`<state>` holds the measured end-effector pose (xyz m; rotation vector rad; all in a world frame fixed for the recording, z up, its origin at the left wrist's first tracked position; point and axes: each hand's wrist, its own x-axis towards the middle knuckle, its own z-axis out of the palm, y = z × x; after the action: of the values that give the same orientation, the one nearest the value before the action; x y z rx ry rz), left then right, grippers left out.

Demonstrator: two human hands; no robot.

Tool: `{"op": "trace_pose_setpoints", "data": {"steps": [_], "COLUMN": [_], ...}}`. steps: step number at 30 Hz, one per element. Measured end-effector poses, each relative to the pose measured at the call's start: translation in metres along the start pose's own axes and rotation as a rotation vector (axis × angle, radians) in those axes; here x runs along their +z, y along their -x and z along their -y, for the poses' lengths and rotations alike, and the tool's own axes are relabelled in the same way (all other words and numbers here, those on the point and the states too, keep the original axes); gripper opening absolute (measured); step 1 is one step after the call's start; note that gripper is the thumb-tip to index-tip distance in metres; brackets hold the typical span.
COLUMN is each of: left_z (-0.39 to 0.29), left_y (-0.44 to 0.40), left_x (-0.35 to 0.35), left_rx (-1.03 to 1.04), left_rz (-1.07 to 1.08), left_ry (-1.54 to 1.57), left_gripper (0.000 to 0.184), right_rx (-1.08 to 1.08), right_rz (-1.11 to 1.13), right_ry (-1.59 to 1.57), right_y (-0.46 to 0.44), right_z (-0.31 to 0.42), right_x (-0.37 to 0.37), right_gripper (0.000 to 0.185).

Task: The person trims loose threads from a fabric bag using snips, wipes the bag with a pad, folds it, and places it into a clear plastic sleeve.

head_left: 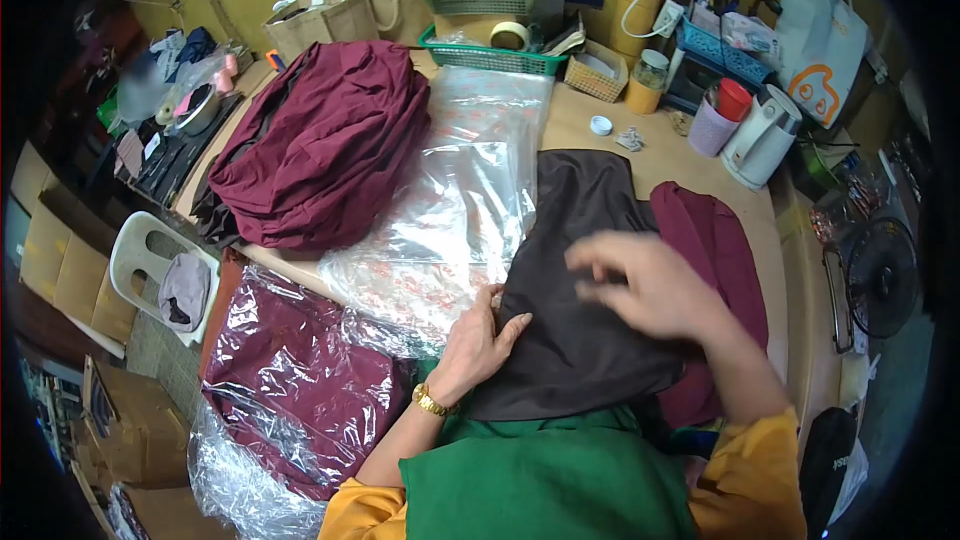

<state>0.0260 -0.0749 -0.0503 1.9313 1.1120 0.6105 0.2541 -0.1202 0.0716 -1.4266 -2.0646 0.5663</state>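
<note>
Smooth dark brown cloth [575,345] at near side of the table [583,126], between clear plastic bags [455,195] and maroon cloth [715,240], left hand [475,345] touching its left edge, cannot tell if fingers clamp it, blurred right hand [660,285] above it, fingers apart, loosely curled

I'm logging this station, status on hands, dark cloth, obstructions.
Left hand at left edge of dark cloth. Right hand blurred over it, contact unclear. Dark cloth spread beside maroon fabric. Clear plastic crowds its left side.
</note>
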Motion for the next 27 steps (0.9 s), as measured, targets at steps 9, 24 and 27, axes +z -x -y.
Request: {"op": "trace_pose_setpoints", "data": {"steps": [9, 24, 27], "left_z": [-0.01, 0.078, 0.114], "left_y": [0.032, 0.053, 0.054], "left_x": [-0.027, -0.153, -0.144], "left_rx": [0.049, -0.199, -0.195], "left_rz": [0.267, -0.51, -0.519], "left_ry": [-0.087, 0.543, 0.828], "left_gripper": [0.037, 0.03, 0.031], "right_rx": [0.304, 0.497, 0.889], "right_rz": [-0.189, -0.566, -0.49], "right_ry": [0.228, 0.336, 0.391], "right_y": [-0.126, -0.159, -0.112], "right_z": [-0.179, -0.184, -0.242], "right_x": [0.065, -0.018, -0.014], "right_gripper": [0.038, 0.05, 0.056]}}
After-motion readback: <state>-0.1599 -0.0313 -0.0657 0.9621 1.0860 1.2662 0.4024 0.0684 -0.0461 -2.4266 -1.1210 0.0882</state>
